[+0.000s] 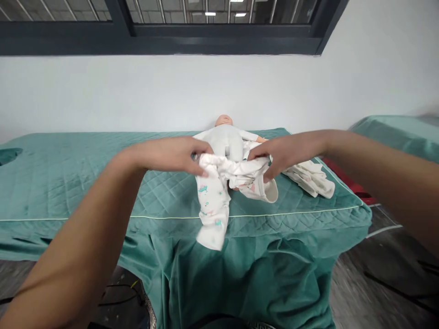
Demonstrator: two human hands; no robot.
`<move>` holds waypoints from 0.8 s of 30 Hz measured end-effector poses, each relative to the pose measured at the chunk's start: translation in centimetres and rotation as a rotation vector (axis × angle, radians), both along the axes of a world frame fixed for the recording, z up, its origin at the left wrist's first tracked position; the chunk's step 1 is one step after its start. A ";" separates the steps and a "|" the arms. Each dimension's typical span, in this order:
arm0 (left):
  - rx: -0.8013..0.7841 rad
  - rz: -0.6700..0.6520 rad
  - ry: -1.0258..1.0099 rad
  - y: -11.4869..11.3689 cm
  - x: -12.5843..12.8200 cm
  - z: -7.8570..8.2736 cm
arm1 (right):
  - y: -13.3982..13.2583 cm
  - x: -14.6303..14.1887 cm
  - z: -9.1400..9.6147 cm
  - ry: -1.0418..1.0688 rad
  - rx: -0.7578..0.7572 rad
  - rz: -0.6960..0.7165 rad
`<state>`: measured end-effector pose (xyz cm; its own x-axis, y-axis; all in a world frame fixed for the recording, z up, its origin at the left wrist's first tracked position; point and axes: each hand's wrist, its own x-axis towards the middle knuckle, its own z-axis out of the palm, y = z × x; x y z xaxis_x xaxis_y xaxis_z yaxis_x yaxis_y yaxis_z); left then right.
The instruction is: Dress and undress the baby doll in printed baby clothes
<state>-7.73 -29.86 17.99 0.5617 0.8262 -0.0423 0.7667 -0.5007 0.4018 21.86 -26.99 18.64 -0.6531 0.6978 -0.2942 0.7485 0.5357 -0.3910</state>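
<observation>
White fabric baby trousers with a small green and pink print, held up between two bare hands above the near part of a green quilted bed cover.
Head view: the left hand is clamped on one end of the gathered upper edge, thumb against fingers; the right hand is clamped on the opposite end, well apart from the left. One trouser leg hangs down past the cover's pale piped edge; the other is bunched below the right hand, its opening visible. Directly behind, a white cloth-bodied doll lies with its head toward the white wall; contact with the trousers cannot be determined. Cream folded cloth rests at right.
</observation>
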 end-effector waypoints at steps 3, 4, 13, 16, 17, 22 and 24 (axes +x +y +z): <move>0.149 0.079 -0.176 0.2 0.6 1.3 | -0.1 -0.5 2.9 0.056 0.232 -0.078; 0.220 0.123 -0.262 0.1 0.9 1.7 | -0.3 -0.7 3.6 0.112 0.301 -0.130; 0.524 -0.006 -0.638 -0.7 3.1 4.4 | -3.2 -3.2 6.1 0.742 0.412 -0.285; 0.434 -0.020 -0.504 -0.2 3.4 5.3 | -3.2 -3.4 6.5 0.676 0.470 -0.281; 0.406 0.001 -0.479 0.0 3.4 5.6 | -3.2 -3.3 6.6 0.637 0.491 -0.287; 0.278 0.049 -0.450 0.1 2.3 6.4 | -3.1 -2.2 7.4 0.588 0.508 -0.239; 0.180 0.018 -0.401 -0.4 1.8 6.6 | -3.1 -1.7 7.6 0.562 0.518 -0.221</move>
<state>-5.91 -30.23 24.57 0.4901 0.8102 0.3215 0.5773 -0.5780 0.5767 20.16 -30.11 26.25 -0.4381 0.7860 0.4361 0.6231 0.6152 -0.4830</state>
